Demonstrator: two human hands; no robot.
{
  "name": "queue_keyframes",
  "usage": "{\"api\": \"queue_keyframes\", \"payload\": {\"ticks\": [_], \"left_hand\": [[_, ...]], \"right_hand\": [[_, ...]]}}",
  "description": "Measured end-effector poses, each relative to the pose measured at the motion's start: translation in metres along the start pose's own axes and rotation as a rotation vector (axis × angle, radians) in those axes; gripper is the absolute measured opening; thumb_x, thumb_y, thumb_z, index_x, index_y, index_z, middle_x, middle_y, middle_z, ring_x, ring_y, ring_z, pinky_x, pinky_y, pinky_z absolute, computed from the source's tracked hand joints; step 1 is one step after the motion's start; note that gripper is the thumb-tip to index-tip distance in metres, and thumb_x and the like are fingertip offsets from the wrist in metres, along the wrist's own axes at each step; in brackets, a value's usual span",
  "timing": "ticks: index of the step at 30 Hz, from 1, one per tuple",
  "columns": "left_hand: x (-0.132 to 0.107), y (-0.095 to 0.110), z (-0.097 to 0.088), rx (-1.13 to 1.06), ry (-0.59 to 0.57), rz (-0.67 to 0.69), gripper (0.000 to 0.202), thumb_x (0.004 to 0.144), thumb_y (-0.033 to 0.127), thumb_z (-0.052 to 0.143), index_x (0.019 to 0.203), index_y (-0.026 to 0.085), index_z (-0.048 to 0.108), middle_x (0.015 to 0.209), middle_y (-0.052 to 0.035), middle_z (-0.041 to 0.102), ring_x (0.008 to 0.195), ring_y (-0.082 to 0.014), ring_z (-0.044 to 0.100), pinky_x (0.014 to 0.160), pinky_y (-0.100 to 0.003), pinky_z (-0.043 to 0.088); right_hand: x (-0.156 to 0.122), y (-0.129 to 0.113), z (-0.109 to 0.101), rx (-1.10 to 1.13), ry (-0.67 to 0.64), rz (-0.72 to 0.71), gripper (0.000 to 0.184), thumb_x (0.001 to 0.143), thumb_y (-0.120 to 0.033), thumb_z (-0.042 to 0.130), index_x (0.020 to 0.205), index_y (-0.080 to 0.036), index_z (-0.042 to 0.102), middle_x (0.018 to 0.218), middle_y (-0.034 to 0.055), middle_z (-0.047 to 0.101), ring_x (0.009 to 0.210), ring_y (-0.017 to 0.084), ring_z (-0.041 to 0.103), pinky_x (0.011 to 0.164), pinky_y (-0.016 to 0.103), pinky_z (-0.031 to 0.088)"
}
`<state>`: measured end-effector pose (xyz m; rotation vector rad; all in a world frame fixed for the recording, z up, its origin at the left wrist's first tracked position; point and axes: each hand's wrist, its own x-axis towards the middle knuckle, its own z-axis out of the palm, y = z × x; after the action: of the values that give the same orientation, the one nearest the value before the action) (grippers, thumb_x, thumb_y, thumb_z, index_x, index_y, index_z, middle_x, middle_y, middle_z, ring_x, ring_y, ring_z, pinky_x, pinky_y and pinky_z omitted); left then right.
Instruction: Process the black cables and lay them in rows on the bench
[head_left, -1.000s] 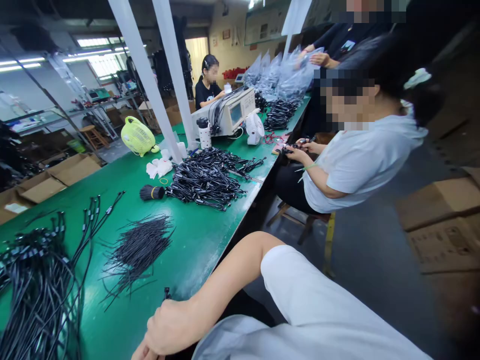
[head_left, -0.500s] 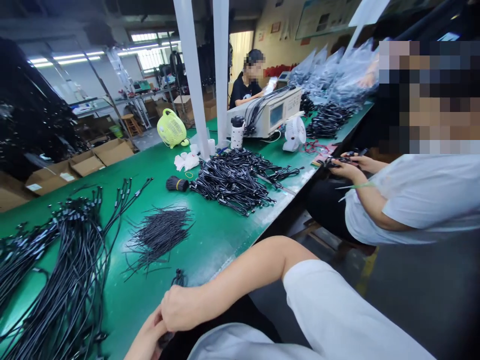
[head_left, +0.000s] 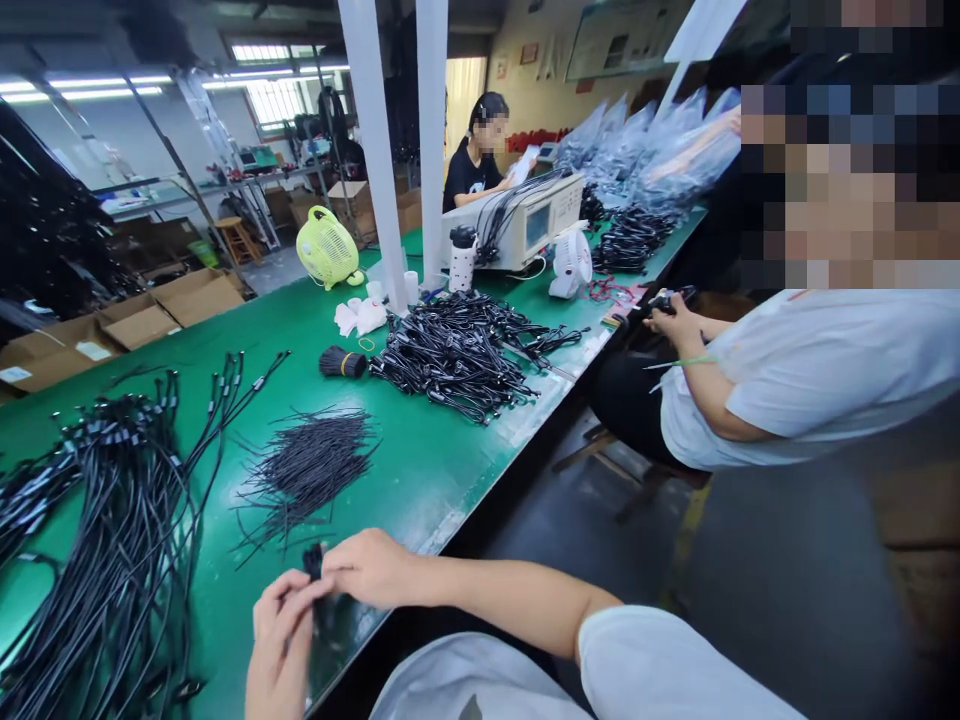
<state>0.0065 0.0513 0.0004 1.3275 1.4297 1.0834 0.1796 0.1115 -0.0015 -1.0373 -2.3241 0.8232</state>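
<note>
**Black plug end [head_left: 313, 562] pinched over front edge of green bench mat [head_left: 420, 470]**

Plug: matte black moulded plastic, short and upright, just above mat's front edge. Dark blurred length runs below it; type cannot be told.

R hand [head_left: 367, 568]: fingers pressed together, pinching plug from right. L hand [head_left: 277, 640]: fingers curled, close beside plug; grip cannot be told.

Mat items, all relative to front edge:
- Just left of hands: long black cables with pale bands [head_left: 112, 500], loosely laid.
- Further back: loose cut black wires [head_left: 307, 465], fine and straight.
- Behind those: black wire bundle with yellow band [head_left: 343, 363].
- Centre-rear: heap of black cable assemblies [head_left: 457, 360], tangled.
- Far end: bench tester [head_left: 529, 225], cables draped on top.

Beyond R hand, seated co-worker's hands [head_left: 667, 315] hold small black part at same edge.

Vs earlier frame: R hand no longer lies over L hand; both now meet at plug. Small black item earlier on mat by hands no longer shows there.
</note>
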Motion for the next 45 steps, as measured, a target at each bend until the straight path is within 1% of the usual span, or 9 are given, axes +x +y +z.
{"api": "queue_keyframes", "payload": {"ticks": [4,11,16,20,28,32,37,41,45], "left_hand": [[-0.013,0.001,0.002,0.261,-0.27,0.077,0.021,0.075,0.041,0.064,0.082,0.027,0.078,0.086,-0.0076,0.061,0.085,-0.0243,0.059,0.081,-0.034,0.049],[0.002,0.016,-0.002,-0.356,-0.046,-0.401,0.04,0.067,0.05,0.071,0.086,0.016,0.076,0.076,-0.0061,0.063,0.075,-0.0223,0.056,0.071,-0.031,0.049],[-0.015,0.019,-0.01,-0.158,-0.224,-0.124,0.043,0.076,0.057,0.062,0.069,0.016,0.073,0.079,-0.0074,0.059,0.076,-0.021,0.053,0.071,-0.03,0.046],[-0.029,0.011,0.011,-0.003,0.038,-0.11,0.036,0.069,0.044,0.076,0.096,0.022,0.069,0.098,-0.0061,0.062,0.092,-0.0228,0.058,0.085,-0.031,0.047],[-0.019,0.013,0.044,-0.161,0.143,-0.182,0.039,0.08,0.041,0.066,0.114,0.023,0.068,0.132,-0.0051,0.061,0.135,-0.0249,0.041,0.115,-0.031,0.026],[-0.007,0.014,0.05,-0.4,0.08,-0.26,0.036,0.079,0.041,0.068,0.108,0.02,0.07,0.122,-0.0079,0.066,0.125,-0.0246,0.052,0.11,-0.034,0.034],[0.0,0.012,0.041,-0.744,0.081,-0.339,0.034,0.075,0.034,0.073,0.102,0.015,0.067,0.108,-0.0106,0.069,0.108,-0.0227,0.062,0.098,-0.034,0.044],[-0.004,0.009,0.034,-0.86,0.235,-0.346,0.028,0.075,0.033,0.073,0.093,0.016,0.059,0.069,0.0034,0.058,0.062,-0.0089,0.057,0.067,-0.022,0.048],[-0.019,-0.003,0.043,-0.608,0.011,-0.344,0.026,0.082,0.041,0.063,0.089,0.016,0.056,0.056,0.0068,0.047,0.044,-0.0069,0.04,0.046,-0.02,0.034]], "right_hand": [[-0.006,-0.002,-0.015,-0.149,0.037,0.029,0.021,0.094,-0.025,0.048,0.081,-0.017,0.062,0.083,-0.0015,0.066,0.077,0.01,0.057,0.065,0.02,0.034],[-0.021,-0.029,-0.003,-0.353,-0.132,-0.397,0.011,0.085,-0.02,0.05,0.085,-0.02,0.061,0.085,-0.0013,0.066,0.071,0.013,0.055,0.054,0.026,0.028],[-0.02,-0.013,-0.009,-0.36,-0.223,-0.275,0.012,0.089,-0.023,0.049,0.09,-0.02,0.061,0.086,-0.0009,0.066,0.074,0.013,0.056,0.055,0.025,0.031],[-0.018,-0.011,-0.019,-0.347,-0.113,-0.214,0.014,0.09,-0.023,0.048,0.087,-0.018,0.061,0.086,0.0014,0.066,0.074,0.014,0.057,0.059,0.025,0.035],[-0.012,-0.01,0.001,0.61,0.052,0.207,0.023,0.09,-0.026,0.047,0.071,-0.016,0.057,0.067,-0.0028,0.055,0.06,0.007,0.049,0.06,0.019,0.039],[-0.012,0.001,0.007,0.94,-0.097,0.47,0.027,0.09,-0.033,0.043,0.071,-0.017,0.051,0.051,-0.0082,0.03,0.042,0.006,0.023,0.043,0.019,0.023],[-0.024,0.004,0.006,0.456,-0.061,0.262,0.03,0.092,-0.036,0.045,0.072,-0.017,0.058,0.071,0.0004,0.057,0.067,0.011,0.051,0.065,0.022,0.039],[-0.032,0.004,0.001,0.3,-0.002,0.209,0.027,0.095,-0.035,0.041,0.091,-0.019,0.063,0.09,0.0045,0.062,0.084,0.015,0.057,0.08,0.027,0.043],[-0.029,-0.008,0.014,0.372,0.062,0.274,0.031,0.092,-0.035,0.04,0.108,-0.016,0.059,0.103,0.0091,0.06,0.094,0.017,0.057,0.086,0.03,0.045]]}}
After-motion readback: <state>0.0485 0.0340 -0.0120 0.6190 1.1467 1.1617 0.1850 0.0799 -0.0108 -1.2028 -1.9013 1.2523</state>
